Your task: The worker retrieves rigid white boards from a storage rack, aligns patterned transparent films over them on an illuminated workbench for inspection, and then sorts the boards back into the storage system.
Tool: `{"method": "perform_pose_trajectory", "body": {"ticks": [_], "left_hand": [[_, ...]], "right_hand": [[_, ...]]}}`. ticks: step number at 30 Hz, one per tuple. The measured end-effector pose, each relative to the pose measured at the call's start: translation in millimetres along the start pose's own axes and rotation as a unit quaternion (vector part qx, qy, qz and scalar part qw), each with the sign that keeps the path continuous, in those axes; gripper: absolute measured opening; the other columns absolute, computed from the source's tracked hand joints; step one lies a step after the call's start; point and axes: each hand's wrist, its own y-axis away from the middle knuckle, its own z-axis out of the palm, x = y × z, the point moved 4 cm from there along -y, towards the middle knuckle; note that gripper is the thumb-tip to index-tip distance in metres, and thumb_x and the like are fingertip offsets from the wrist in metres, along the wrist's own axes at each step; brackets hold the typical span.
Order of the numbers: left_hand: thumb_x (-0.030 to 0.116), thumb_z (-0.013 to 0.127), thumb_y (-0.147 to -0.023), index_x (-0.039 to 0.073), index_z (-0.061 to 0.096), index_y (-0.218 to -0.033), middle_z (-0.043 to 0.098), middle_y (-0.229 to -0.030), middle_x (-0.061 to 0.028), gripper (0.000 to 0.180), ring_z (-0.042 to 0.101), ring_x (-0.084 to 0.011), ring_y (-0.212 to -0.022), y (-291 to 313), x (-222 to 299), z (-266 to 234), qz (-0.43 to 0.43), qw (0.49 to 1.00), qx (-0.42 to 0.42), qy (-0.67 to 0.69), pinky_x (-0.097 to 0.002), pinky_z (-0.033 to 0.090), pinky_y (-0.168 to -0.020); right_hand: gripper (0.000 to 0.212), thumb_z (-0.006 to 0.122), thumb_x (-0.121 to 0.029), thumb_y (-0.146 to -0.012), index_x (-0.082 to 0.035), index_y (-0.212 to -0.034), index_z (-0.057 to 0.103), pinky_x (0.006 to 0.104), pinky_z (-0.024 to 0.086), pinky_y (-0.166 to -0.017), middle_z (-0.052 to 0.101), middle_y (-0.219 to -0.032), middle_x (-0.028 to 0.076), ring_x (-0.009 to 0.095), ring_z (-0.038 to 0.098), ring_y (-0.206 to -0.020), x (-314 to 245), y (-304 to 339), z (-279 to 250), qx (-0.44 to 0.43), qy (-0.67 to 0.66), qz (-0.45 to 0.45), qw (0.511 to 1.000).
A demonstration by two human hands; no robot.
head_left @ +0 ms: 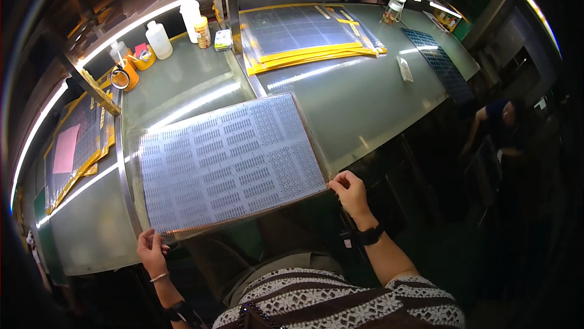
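Note:
A large flat circuit board panel lies tilted across the bench in front of me, whitish with rows of fine dark patterns and a coppery near edge. A clear film border shows around its rim. My right hand pinches the near right corner between thumb and forefinger, the other fingers curled. At the near left corner, my left hand has its thumb and fingers closed on the edge. The panel's near edge reaches out to the bench front, close to my body.
Yellow-taped film sheets are stacked at the back; more films with a pink sheet lie left. Bottles and tape rolls stand at back left. A dark panel and jar are right. Another person is at far right.

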Motion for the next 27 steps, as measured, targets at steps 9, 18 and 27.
{"method": "perform_pose_trajectory", "body": {"ticks": [9, 18, 27], "left_hand": [[0.005, 0.056, -0.087, 0.002, 0.052, -0.100, 0.053, -0.069, 0.0003, 0.014, 0.049, -0.0051, -0.053, -19.9, -14.5, -7.2, -0.010, 1.000, -0.014, -0.007, -0.0163, 0.039, -0.046], [0.004, 0.057, -0.085, 0.001, 0.053, -0.098, 0.055, -0.072, -0.0019, 0.015, 0.052, -0.0063, -0.056, -12.6, -11.1, -14.5, -0.027, 0.999, 0.014, 0.012, -0.0172, 0.041, -0.048], [0.002, 0.066, -0.072, 0.001, 0.062, -0.083, 0.058, -0.076, -0.0056, 0.011, 0.055, -0.0159, -0.071, 10.1, 17.4, 21.1, 0.106, 0.981, 0.083, -0.136, -0.0288, 0.044, -0.066]], "right_hand": [[0.013, 0.068, -0.004, -0.073, -0.002, -0.073, 0.055, 0.0259, 0.042, -0.060, 0.049, -0.073, 0.005, 0.014, 0.049, -0.063, -14.2, 4.3, 11.5, 0.019, 0.074, -0.067, 0.995], [0.014, 0.065, -0.003, -0.074, -0.002, -0.073, 0.052, 0.0285, 0.041, -0.055, 0.047, -0.060, 0.006, 0.013, 0.044, -0.056, -13.0, -1.5, 23.0, 0.003, 0.066, -0.050, 0.997], [0.015, 0.059, -0.001, -0.079, -0.003, -0.073, 0.046, 0.0209, 0.036, -0.050, 0.043, -0.063, -0.002, 0.006, 0.042, -0.057, 6.8, -25.5, -11.3, -0.026, 0.050, -0.024, 0.998]]}}
